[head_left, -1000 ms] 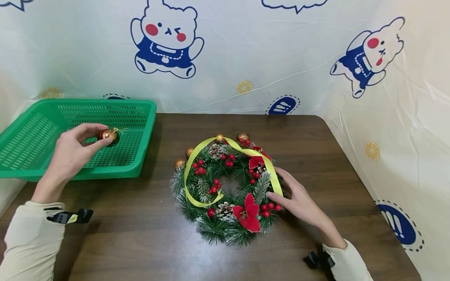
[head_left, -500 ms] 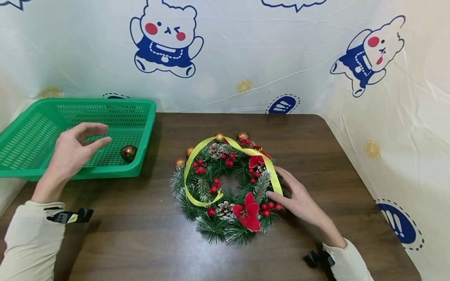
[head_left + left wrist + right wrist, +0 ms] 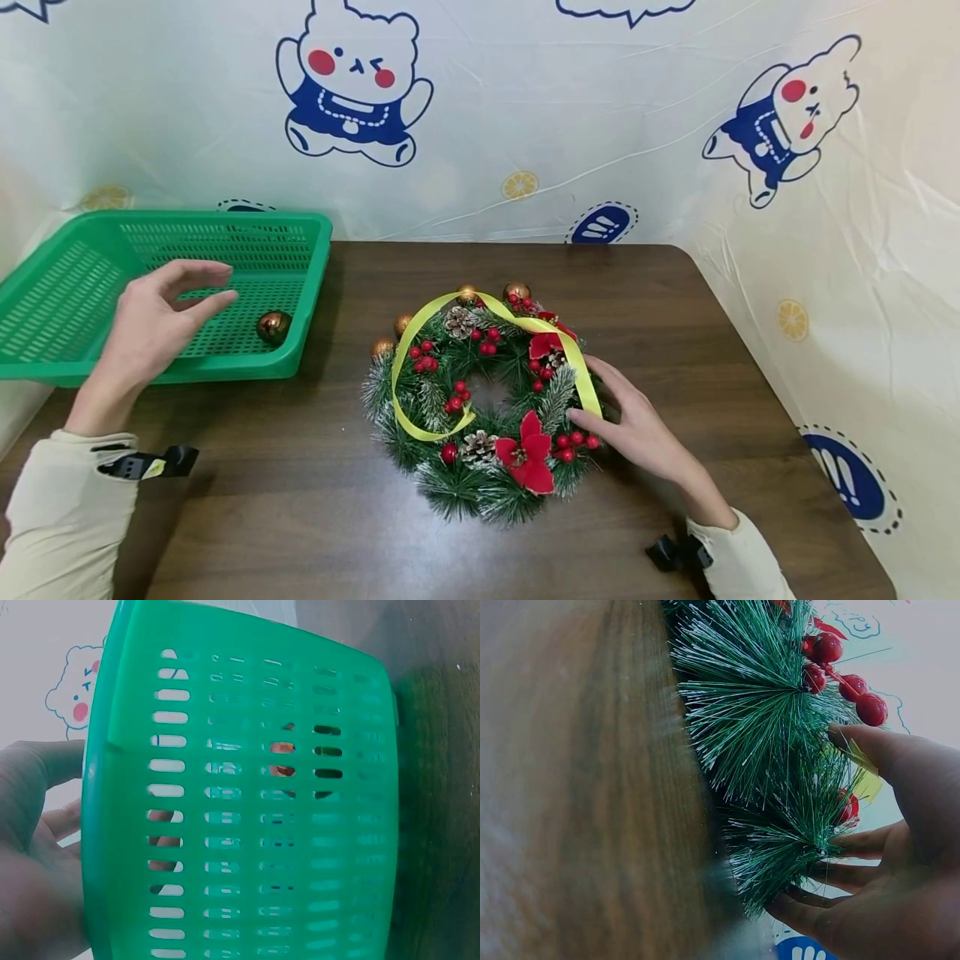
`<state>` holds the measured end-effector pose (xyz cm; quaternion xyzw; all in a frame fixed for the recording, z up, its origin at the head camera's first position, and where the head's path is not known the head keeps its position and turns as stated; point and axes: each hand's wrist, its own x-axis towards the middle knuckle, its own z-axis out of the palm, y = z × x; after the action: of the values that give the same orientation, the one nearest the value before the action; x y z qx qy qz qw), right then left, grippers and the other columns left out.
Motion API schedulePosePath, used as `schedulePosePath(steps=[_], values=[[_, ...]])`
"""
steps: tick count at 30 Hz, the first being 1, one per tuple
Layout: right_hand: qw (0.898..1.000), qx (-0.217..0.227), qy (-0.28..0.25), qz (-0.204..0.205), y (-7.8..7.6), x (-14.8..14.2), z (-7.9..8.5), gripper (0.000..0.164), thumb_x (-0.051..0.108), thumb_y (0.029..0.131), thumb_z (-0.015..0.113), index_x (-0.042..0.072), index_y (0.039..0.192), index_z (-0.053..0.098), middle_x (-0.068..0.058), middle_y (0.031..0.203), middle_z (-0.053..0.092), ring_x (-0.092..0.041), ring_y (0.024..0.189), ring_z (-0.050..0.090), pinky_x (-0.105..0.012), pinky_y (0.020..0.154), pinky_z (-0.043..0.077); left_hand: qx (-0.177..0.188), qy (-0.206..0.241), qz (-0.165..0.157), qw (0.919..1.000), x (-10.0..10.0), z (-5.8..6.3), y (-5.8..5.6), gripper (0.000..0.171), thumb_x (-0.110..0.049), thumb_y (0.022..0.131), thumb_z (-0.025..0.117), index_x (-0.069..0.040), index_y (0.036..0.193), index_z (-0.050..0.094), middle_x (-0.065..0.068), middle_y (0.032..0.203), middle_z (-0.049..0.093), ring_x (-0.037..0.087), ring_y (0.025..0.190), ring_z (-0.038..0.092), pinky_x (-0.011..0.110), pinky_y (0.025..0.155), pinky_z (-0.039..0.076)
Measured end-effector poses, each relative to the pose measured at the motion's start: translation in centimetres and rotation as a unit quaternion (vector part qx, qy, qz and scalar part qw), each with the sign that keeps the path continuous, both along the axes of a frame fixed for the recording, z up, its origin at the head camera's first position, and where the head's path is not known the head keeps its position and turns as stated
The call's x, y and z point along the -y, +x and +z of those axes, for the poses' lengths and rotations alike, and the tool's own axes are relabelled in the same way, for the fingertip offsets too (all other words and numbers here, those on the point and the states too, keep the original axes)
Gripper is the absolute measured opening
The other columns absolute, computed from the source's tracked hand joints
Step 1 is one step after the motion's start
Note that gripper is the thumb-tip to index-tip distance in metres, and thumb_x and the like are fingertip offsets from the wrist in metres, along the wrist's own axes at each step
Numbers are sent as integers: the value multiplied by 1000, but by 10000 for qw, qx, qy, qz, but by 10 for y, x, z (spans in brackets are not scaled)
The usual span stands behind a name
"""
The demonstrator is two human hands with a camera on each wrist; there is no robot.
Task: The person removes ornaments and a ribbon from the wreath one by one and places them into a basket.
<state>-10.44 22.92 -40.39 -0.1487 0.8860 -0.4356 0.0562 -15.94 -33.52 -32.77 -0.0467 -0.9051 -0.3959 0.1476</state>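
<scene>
My left hand (image 3: 161, 321) hovers over the green plastic basket (image 3: 318, 275), thumb and fingers spread apart with nothing between them. A shiny copper-brown ornament ball (image 3: 274, 327) lies on the basket floor, right of the fingertips. In the left wrist view the slotted basket wall (image 3: 247, 622) hides part of that hand, and the ball shows through the slots. A Christmas wreath (image 3: 450, 492) with pinecones, red berries and red flowers lies on the table. My right hand (image 3: 645, 429) holds its right side, thumb on top near the berries (image 3: 870, 709). A yellow ribbon (image 3: 408, 346) loops over the wreath and ends by this hand.
Several golden-brown balls (image 3: 517, 292) sit along the wreath's far and left edges. The basket stands at the back left of the dark wooden table (image 3: 315, 500). A printed curtain (image 3: 480, 100) rises behind the table and along its right side.
The left hand has let go of the ornament ball, which now lies in the basket to the right. The hand stays over the basket. The right hand and the wreath have not moved.
</scene>
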Motion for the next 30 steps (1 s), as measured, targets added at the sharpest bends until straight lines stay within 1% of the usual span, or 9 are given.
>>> schedulePosePath(steps=[2,6,15,20,30], values=[[10000,-8,0,7,0,0,-1,75,42,91,72,27,154,34,-1,155,35,-29,137,44,-55,105,43,-5,-17,-10,10000,-2,1,1,41,-27,95,69,-9,132,61,-18,114,61,-12,103,52,-2,78,39],[10000,-14,-1,10,0,0,-1,75,42,91,72,27,154,34,-1,156,35,-29,137,43,-55,106,42,-39,-5,-40,10000,-5,3,2,41,-26,95,69,-10,132,61,-16,115,62,-12,104,52,-2,79,39],[10000,39,3,-1,0,0,-1,75,43,91,72,27,154,34,-2,155,35,-29,137,43,-55,105,43,-148,141,-232,9995,-15,8,4,40,-21,94,71,-10,131,62,-19,113,63,-9,105,56,-1,80,41],[10000,57,16,-20,-1,0,1,75,43,90,72,27,154,34,-2,155,35,-29,137,42,-55,105,44,-227,209,-407,9987,-25,14,6,40,-17,94,71,-10,132,62,-22,113,62,-7,106,57,1,82,42],[10000,39,11,-13,0,-1,-1,75,43,91,72,27,154,34,-2,156,34,-29,137,43,-55,105,43,-327,159,-659,9972,-48,23,15,39,-16,94,71,-10,131,62,-18,116,63,-5,106,57,2,84,41]])
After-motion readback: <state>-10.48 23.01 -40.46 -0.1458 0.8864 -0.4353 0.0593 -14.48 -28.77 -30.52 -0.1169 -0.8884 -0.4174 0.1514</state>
